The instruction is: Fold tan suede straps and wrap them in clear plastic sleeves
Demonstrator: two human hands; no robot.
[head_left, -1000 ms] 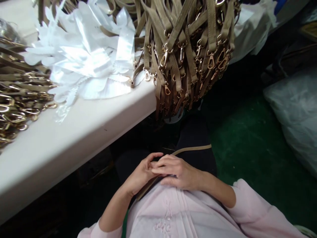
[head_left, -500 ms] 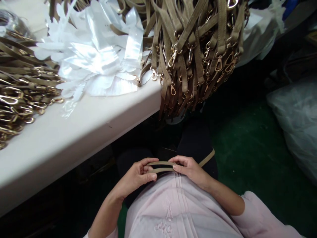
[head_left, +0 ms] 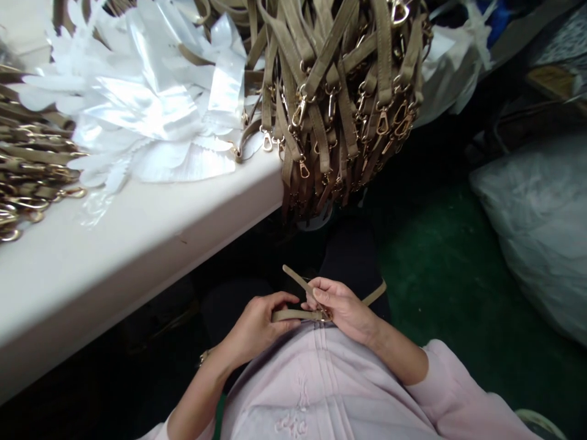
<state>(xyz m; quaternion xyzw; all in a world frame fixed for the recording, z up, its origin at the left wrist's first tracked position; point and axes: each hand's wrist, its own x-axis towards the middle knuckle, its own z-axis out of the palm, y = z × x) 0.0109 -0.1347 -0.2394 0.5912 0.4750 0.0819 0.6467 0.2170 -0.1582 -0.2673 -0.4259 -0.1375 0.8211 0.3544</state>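
Close to my body, above my lap, both hands hold one narrow tan strap (head_left: 288,315). My left hand (head_left: 263,321) has its fingers curled round a section of the strap. My right hand (head_left: 342,304) pinches it near a small metal piece, likely a buckle, which the fingers partly hide. From the right fingers a loose strap end (head_left: 296,278) sticks up to the left. Another stretch of the strap (head_left: 376,294) comes out behind my right hand across my dark-clothed leg. A gold-coloured metal piece (head_left: 204,357) shows beside my left wrist.
A white table (head_left: 151,238) runs diagonally ahead. Many tan straps with gold snap hooks (head_left: 339,91) hang over its corner. Clear plastic sleeves (head_left: 151,110) lie heaped beside more straps (head_left: 32,165) at the left. A large plastic bag (head_left: 541,232) stands on the green floor (head_left: 431,269).
The strap loop between my hands has come apart at the top; a free end now points up from my right hand. The view has shifted slightly to the right.
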